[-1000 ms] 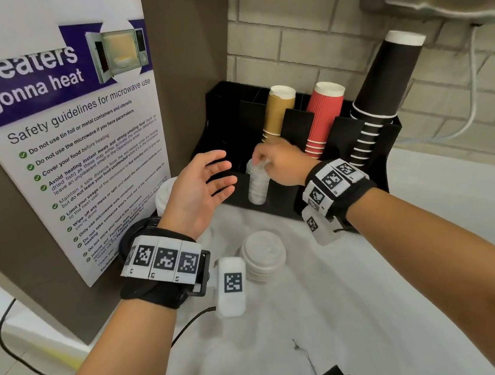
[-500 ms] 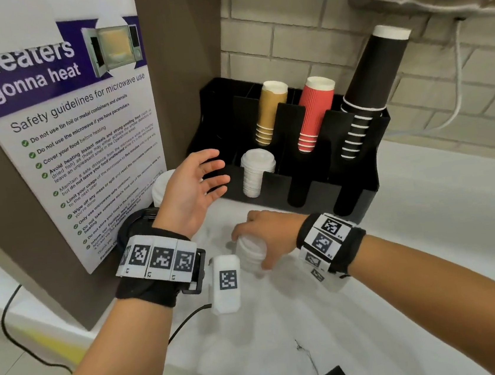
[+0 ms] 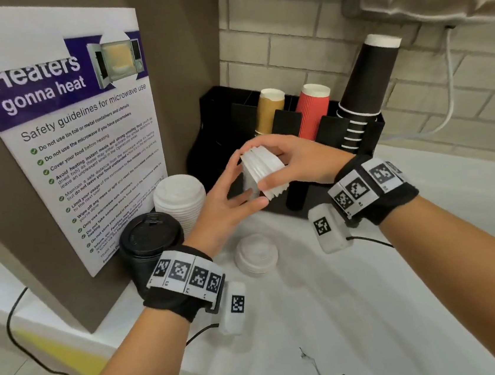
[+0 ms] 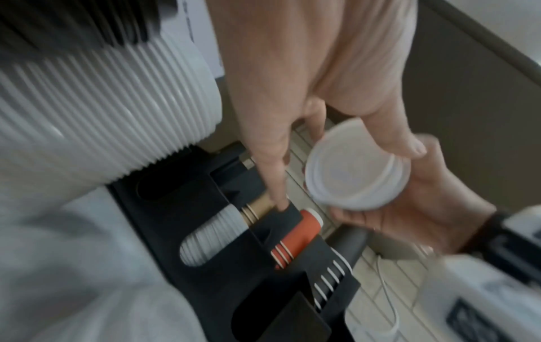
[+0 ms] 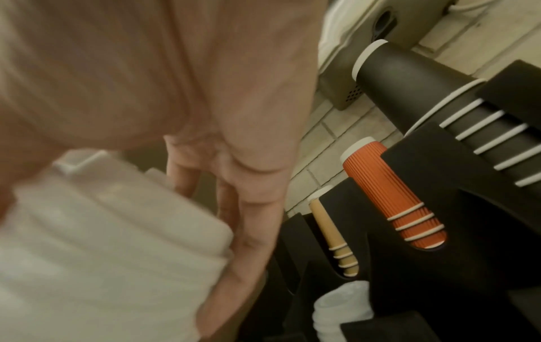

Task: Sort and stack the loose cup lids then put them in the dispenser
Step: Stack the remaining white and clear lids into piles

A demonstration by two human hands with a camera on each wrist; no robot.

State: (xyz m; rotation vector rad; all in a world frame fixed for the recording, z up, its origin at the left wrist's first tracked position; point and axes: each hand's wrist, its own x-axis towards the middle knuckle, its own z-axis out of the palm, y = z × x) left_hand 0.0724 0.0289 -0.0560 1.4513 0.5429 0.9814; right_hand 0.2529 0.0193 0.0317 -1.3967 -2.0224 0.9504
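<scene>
1. Holding a short stack of white lids tipped on its side, the right hand makes the grip: thumb under the near edge, fingers curled over the far edge.
2. Just left of that grip, the left hand is wide, fingers straight, its palm facing the stack's top end; whether it touches the lids is hard to tell from the head view.
3. The left wrist view shows the left thumb tip at the rim of the held stack, with the right hand cupped below it.
4. Directly behind the grip stands the black dispenser; the wrist views show a stack of small white lids already lying in one of its front slots.
5. Behind and to the right of the grip, the dispenser carries tan cups, red ribbed cups and tall black cups.
6. Below the grip, a low stack of white lids sits on the white bench.
7. Left of the grip, a taller stack of larger white lids stands beside a stack of black lids, both against the panel with the microwave safety poster.
</scene>
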